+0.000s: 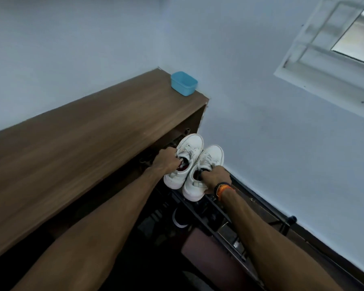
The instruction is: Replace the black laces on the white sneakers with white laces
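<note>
Two white sneakers point(192, 164) sit side by side above a dark shoe rack point(223, 217), toes pointing away; left hand point(166, 162) and right hand point(215, 179) each grasp one by its opening.

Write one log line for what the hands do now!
left hand grips left sneaker | right hand grips right sneaker | over dark rack

Dim bluish daylight from window point(345, 36); soft blur, wide-angle edge distortion.
</note>
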